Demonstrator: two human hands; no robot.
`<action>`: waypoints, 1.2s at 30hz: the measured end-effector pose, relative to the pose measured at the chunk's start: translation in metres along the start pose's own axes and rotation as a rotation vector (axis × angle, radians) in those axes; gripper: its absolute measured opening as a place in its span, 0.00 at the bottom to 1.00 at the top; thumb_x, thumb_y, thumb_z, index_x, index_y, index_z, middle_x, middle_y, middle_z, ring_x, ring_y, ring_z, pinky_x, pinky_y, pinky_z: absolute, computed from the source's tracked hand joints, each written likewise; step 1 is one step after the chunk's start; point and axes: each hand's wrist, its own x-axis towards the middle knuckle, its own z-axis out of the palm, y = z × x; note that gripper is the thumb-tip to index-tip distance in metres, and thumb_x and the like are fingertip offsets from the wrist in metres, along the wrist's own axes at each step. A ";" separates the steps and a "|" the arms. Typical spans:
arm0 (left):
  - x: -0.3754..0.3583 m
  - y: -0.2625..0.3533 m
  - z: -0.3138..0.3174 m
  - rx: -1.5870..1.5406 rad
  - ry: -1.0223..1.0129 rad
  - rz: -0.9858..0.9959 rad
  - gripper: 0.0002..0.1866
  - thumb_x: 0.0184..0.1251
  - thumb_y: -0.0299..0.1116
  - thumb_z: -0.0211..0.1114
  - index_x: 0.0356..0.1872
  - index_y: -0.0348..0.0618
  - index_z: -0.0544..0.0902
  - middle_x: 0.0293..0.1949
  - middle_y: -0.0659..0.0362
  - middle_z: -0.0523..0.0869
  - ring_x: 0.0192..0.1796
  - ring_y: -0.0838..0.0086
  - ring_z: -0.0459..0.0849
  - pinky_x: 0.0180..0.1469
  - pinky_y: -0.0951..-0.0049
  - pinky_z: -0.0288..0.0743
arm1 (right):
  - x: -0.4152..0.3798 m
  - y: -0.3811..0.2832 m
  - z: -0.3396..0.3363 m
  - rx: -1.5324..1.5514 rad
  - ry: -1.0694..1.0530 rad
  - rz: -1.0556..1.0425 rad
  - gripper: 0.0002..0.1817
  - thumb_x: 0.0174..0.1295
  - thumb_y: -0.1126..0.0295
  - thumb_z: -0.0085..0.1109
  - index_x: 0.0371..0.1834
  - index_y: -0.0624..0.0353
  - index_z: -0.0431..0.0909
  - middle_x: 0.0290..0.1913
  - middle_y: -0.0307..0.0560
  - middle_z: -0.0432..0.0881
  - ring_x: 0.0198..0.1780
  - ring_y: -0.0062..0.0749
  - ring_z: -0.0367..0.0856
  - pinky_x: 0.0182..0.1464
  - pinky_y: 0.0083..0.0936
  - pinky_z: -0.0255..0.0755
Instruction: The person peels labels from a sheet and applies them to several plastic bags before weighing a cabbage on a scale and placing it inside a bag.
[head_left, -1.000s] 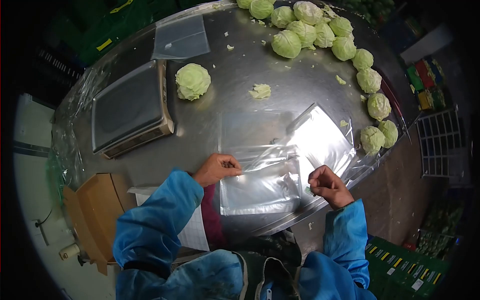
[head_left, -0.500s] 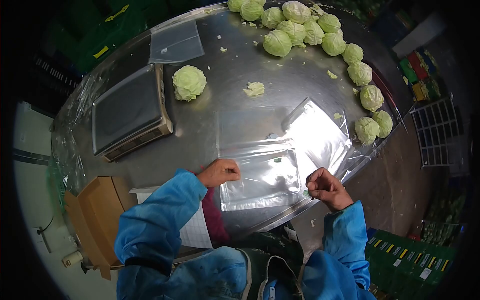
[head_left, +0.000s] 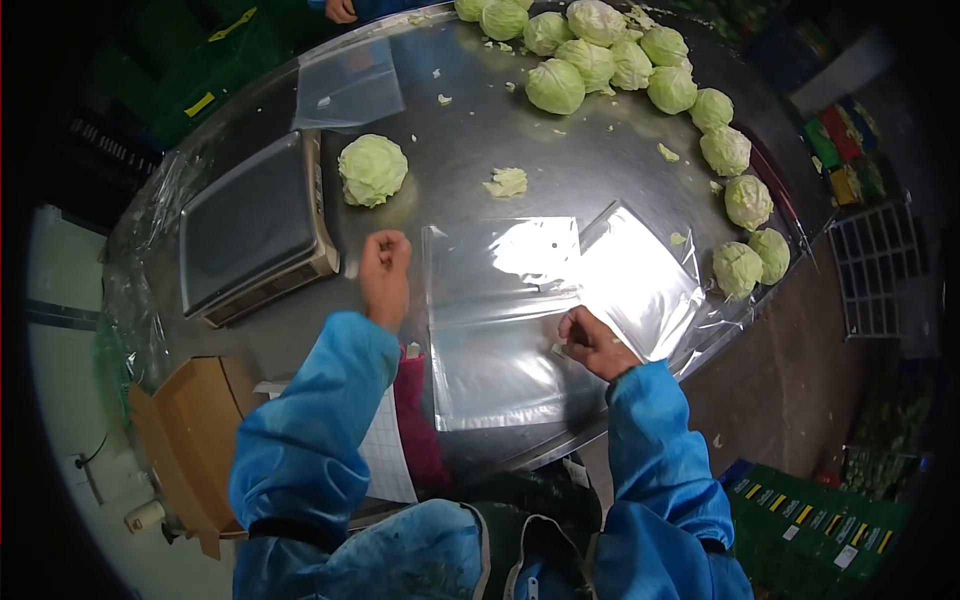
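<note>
My left hand is over the metal table, fingers curled in with nothing showing in them, just below a single cabbage. Clear plastic bags lie flat to its right. Over their right side is my right hand, thumb and fingers pinched together. A small pale green bit shows right at its fingertips; what the pinch holds is too small to make out. A second stack of shiny clear bags lies beyond this hand. A loose cabbage leaf rests above the bags.
A scale stands on the left, with an open cardboard box nearer me. Dark red cloth lies beside white paper. Several cabbages line the far and right edges. Another person's hand appears at the far edge.
My left hand has moved up and left, towards the single cabbage. My right hand has moved left and up over the bags. Another person's hand has appeared at the far edge.
</note>
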 end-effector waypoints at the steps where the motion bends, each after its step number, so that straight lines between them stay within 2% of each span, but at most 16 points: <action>1: -0.018 0.011 -0.005 0.209 -0.152 0.123 0.09 0.59 0.31 0.64 0.40 0.44 0.79 0.33 0.62 0.78 0.35 0.78 0.75 0.40 0.77 0.68 | 0.010 0.002 0.002 -0.164 0.021 -0.059 0.12 0.52 0.77 0.60 0.38 0.54 0.70 0.32 0.41 0.74 0.37 0.29 0.72 0.42 0.27 0.67; 2: -0.039 0.015 -0.010 0.419 -0.305 0.241 0.11 0.57 0.31 0.64 0.42 0.45 0.79 0.34 0.60 0.78 0.37 0.74 0.76 0.42 0.74 0.69 | 0.017 -0.003 0.003 -0.159 0.013 -0.056 0.12 0.52 0.77 0.60 0.38 0.54 0.70 0.32 0.41 0.74 0.37 0.29 0.72 0.42 0.27 0.67; 4: -0.079 0.009 -0.017 0.587 -0.632 0.679 0.16 0.51 0.32 0.68 0.43 0.46 0.78 0.35 0.57 0.78 0.42 0.65 0.76 0.45 0.65 0.69 | 0.030 -0.015 0.004 -0.269 -0.039 -0.079 0.11 0.52 0.76 0.60 0.37 0.55 0.70 0.33 0.44 0.75 0.37 0.35 0.73 0.43 0.31 0.67; 6: -0.113 0.012 -0.014 0.695 -0.875 0.607 0.16 0.49 0.34 0.69 0.41 0.48 0.79 0.36 0.55 0.77 0.45 0.61 0.75 0.48 0.61 0.67 | 0.042 -0.012 0.009 -0.365 -0.103 -0.077 0.13 0.52 0.77 0.58 0.40 0.54 0.69 0.37 0.46 0.75 0.40 0.40 0.74 0.44 0.32 0.68; 10: -0.131 -0.022 -0.027 0.804 -0.906 0.532 0.14 0.47 0.33 0.71 0.37 0.47 0.81 0.36 0.58 0.77 0.44 0.61 0.75 0.48 0.61 0.67 | 0.042 -0.005 0.025 -0.591 0.070 -0.132 0.16 0.51 0.79 0.56 0.43 0.57 0.68 0.44 0.54 0.72 0.44 0.50 0.74 0.47 0.38 0.68; 12: -0.127 -0.031 -0.027 0.740 -0.939 0.454 0.08 0.50 0.32 0.69 0.32 0.47 0.82 0.32 0.59 0.76 0.41 0.61 0.75 0.47 0.61 0.67 | 0.029 0.000 0.024 -0.702 0.176 -0.160 0.17 0.51 0.79 0.55 0.45 0.58 0.68 0.46 0.56 0.71 0.45 0.53 0.73 0.48 0.40 0.68; 14: -0.116 -0.033 -0.025 0.711 -0.974 0.370 0.05 0.52 0.32 0.67 0.30 0.46 0.83 0.31 0.59 0.77 0.40 0.63 0.76 0.46 0.63 0.68 | 0.013 0.017 0.008 -0.299 0.464 -0.293 0.14 0.54 0.77 0.56 0.44 0.60 0.69 0.40 0.52 0.74 0.40 0.44 0.75 0.44 0.37 0.70; 16: -0.108 -0.027 -0.022 0.677 -1.014 0.270 0.04 0.54 0.32 0.66 0.29 0.45 0.83 0.30 0.59 0.77 0.39 0.64 0.77 0.45 0.65 0.69 | -0.019 -0.005 -0.016 0.046 0.501 0.070 0.11 0.56 0.73 0.59 0.40 0.62 0.71 0.34 0.45 0.75 0.34 0.31 0.75 0.38 0.29 0.71; 18: -0.089 -0.005 -0.009 0.436 -0.896 0.043 0.06 0.56 0.32 0.66 0.29 0.41 0.83 0.27 0.58 0.81 0.30 0.71 0.79 0.37 0.71 0.72 | -0.044 0.015 -0.039 0.196 0.590 0.005 0.09 0.57 0.70 0.61 0.36 0.61 0.72 0.29 0.39 0.75 0.30 0.22 0.73 0.35 0.21 0.69; 20: -0.060 0.019 0.009 0.503 -0.799 -0.209 0.08 0.56 0.32 0.66 0.31 0.38 0.84 0.29 0.58 0.84 0.31 0.77 0.79 0.36 0.75 0.72 | -0.064 0.011 -0.050 0.357 0.571 0.121 0.07 0.57 0.71 0.59 0.34 0.59 0.73 0.30 0.38 0.76 0.30 0.22 0.73 0.34 0.20 0.68; 23: -0.009 0.012 0.024 0.406 -0.740 -0.101 0.07 0.57 0.31 0.65 0.32 0.39 0.84 0.25 0.62 0.83 0.29 0.78 0.77 0.37 0.75 0.72 | -0.075 0.017 -0.048 0.487 0.483 0.125 0.06 0.57 0.69 0.58 0.33 0.57 0.74 0.29 0.37 0.76 0.29 0.21 0.74 0.32 0.20 0.67; 25: 0.006 0.028 0.035 0.478 -0.649 -0.307 0.08 0.58 0.32 0.64 0.34 0.40 0.84 0.29 0.62 0.82 0.33 0.78 0.78 0.40 0.76 0.72 | -0.074 0.019 -0.041 0.537 0.413 0.135 0.07 0.57 0.67 0.59 0.33 0.57 0.74 0.28 0.38 0.76 0.29 0.22 0.74 0.32 0.19 0.67; 26: 0.011 0.027 0.036 0.479 -0.632 -0.305 0.08 0.58 0.32 0.64 0.34 0.40 0.84 0.29 0.62 0.82 0.33 0.78 0.78 0.40 0.76 0.72 | -0.073 0.021 -0.037 0.531 0.365 0.132 0.07 0.58 0.67 0.59 0.33 0.57 0.74 0.27 0.37 0.76 0.29 0.21 0.74 0.32 0.19 0.67; 28: 0.014 0.020 0.031 0.743 -0.498 0.080 0.11 0.60 0.34 0.63 0.41 0.40 0.83 0.36 0.61 0.82 0.40 0.78 0.78 0.44 0.77 0.72 | -0.072 0.020 -0.026 0.511 0.272 0.149 0.06 0.59 0.68 0.59 0.34 0.57 0.74 0.27 0.37 0.76 0.28 0.20 0.73 0.32 0.19 0.66; 31: 0.011 0.027 -0.006 0.560 -0.321 0.080 0.14 0.63 0.34 0.62 0.48 0.41 0.80 0.41 0.60 0.80 0.45 0.77 0.77 0.47 0.76 0.70 | -0.068 0.014 -0.013 0.432 0.136 0.173 0.06 0.62 0.69 0.56 0.33 0.60 0.73 0.26 0.37 0.75 0.27 0.19 0.71 0.31 0.19 0.65; 36: -0.050 0.072 -0.150 0.668 -0.092 0.045 0.15 0.59 0.33 0.65 0.47 0.40 0.79 0.40 0.56 0.80 0.43 0.71 0.79 0.48 0.73 0.72 | -0.056 0.011 0.022 0.552 -0.208 0.277 0.12 0.67 0.64 0.50 0.33 0.61 0.77 0.23 0.40 0.79 0.22 0.20 0.74 0.26 0.15 0.67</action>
